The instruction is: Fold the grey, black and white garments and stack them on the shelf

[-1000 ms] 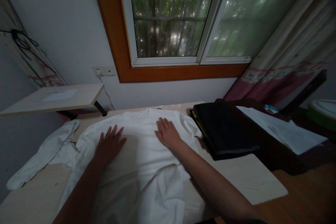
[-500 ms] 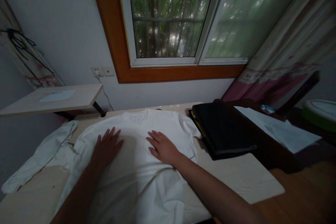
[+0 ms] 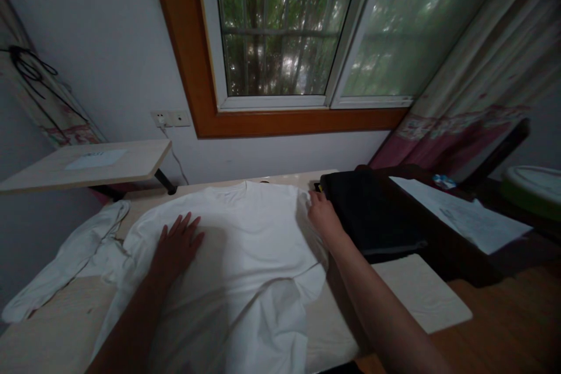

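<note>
A white long-sleeved shirt (image 3: 258,228) lies spread on the pale wooden table, neckline toward the wall. My left hand (image 3: 179,245) rests flat on its left upper part, fingers spread. My right hand (image 3: 323,214) is at the shirt's right shoulder edge, beside the black folder. Its fingers are bent and drawn together at the fabric, and the fingertips are partly hidden. The left sleeve (image 3: 74,251) stretches out crumpled across the table. Folds run through the lower right of the shirt, and much of the right sleeve is hidden by my right hand and forearm.
A black folder (image 3: 368,210) lies at the table's right side. Beyond it are papers (image 3: 464,213) on a dark surface. A raised wooden shelf (image 3: 144,160) stands at the back left. Behind the table are a window (image 3: 284,29), wall sockets (image 3: 170,119) and curtains (image 3: 473,87).
My right hand has moved right, from lying flat on the shirt's chest to its right shoulder edge, and its fingers have drawn together. The cloth there has shifted. My left hand has stayed in place.
</note>
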`<state>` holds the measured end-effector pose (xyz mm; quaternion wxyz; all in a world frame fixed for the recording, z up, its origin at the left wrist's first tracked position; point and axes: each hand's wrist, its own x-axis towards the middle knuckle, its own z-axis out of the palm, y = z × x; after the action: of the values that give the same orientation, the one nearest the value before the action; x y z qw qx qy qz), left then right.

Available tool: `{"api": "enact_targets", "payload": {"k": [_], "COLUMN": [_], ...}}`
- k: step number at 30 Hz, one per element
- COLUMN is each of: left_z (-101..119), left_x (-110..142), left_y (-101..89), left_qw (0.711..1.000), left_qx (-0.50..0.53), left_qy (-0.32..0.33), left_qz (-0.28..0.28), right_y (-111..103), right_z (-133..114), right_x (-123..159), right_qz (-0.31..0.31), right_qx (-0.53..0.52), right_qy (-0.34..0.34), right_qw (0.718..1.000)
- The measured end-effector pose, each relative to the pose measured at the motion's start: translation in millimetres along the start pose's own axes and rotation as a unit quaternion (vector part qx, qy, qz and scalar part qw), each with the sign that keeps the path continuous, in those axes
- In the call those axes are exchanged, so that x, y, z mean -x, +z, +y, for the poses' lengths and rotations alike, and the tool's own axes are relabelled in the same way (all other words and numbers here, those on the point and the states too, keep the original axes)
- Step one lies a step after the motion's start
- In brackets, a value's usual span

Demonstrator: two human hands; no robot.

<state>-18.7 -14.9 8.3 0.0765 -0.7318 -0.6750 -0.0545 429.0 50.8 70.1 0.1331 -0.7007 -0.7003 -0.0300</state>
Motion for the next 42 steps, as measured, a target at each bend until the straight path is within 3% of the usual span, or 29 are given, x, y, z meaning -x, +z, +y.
{"api": "enact_targets", "payload": {"k": [4, 8, 15, 22, 26, 30, 37, 39, 42], "left_z": [0, 1, 0, -1, -2, -2, -2, -1, -1], "left_x": [1, 2, 2, 2, 1, 1, 1, 2, 2], "left_y": [1.0, 1.2, -1.0, 2.5, 4.8, 3.5, 1.6, 1.1, 0.2], "left_qw": [1.0, 1.0, 1.0, 1.0, 1.0, 1.0, 1.0, 1.0, 1.0], "left_qx": [0.011, 0.008, 0.007, 0.014, 0.017, 0.019, 0.014, 0.012, 0.01], "left_qy": [-0.001, -0.001, 0.001, -0.004, 0.0, 0.003, 0.006, 0.005, 0.006], "left_qz": [0.008, 0.019, 0.006, 0.007, 0.012, 0.012, 0.009, 0.008, 0.006], "right_y": [-5, -14, -9, -8, -7, -2, 3, 0, -11], "right_z": [-12, -12, 2, 9, 8, 6, 10, 13, 19], "right_x": [6, 14, 19, 32, 36, 36, 30, 26, 18], "right_qz": [-0.071, -0.099, -0.197, -0.155, -0.206, -0.232, -0.192, -0.143, -0.01], "right_qx": [0.001, 0.015, 0.0, -0.029, -0.061, -0.137, -0.19, -0.203, -0.246], "right_qy": [0.072, 0.098, 0.044, 0.013, 0.039, 0.013, 0.009, 0.037, 0.094], "right_qw": [0.995, 0.99, 0.979, 0.987, 0.976, 0.963, 0.963, 0.968, 0.965]}}
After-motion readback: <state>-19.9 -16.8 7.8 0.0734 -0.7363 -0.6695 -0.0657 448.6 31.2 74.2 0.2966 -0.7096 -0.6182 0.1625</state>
